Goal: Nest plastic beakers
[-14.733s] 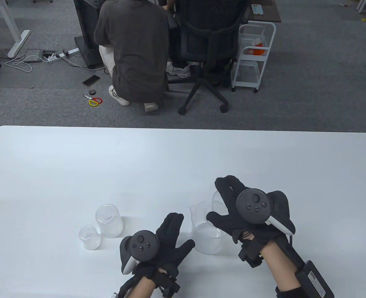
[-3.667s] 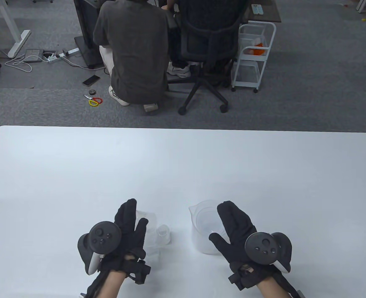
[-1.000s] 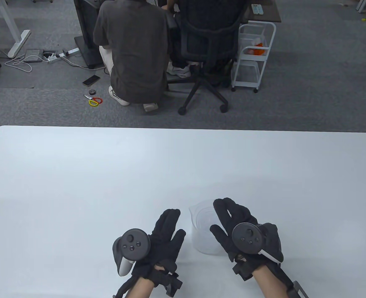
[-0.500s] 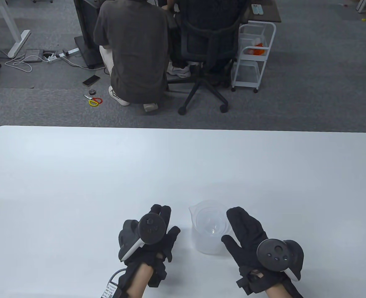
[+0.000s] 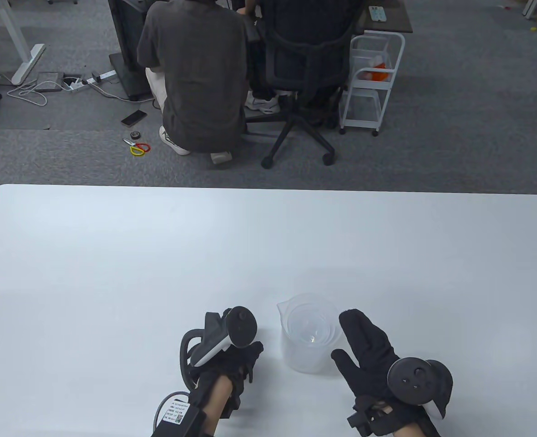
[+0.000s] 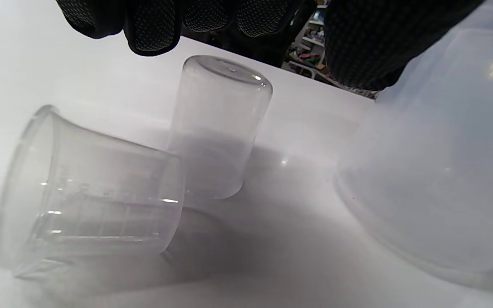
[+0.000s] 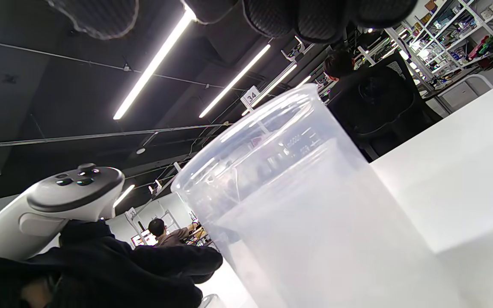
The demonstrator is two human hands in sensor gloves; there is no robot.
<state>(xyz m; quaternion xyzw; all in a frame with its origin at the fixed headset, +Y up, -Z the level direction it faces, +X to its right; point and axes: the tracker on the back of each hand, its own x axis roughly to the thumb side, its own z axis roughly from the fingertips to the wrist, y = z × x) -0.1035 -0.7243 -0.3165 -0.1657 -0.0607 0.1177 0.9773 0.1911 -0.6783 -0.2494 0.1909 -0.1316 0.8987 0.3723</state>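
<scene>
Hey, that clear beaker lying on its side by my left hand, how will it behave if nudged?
The tipped beaker would probably roll, curving because it tapers toward its base. Its thin clear plastic suggests it's light and may skid on the smooth table.

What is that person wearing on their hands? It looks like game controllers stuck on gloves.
Both hands wear black fabric gloves with dotted fingertips. The left hand and right hand each carry a round dark tracker with buttons and a white handle. Black wrist straps leave bare forearms, and a labelled black box with a cable sits on the left forearm.
</scene>
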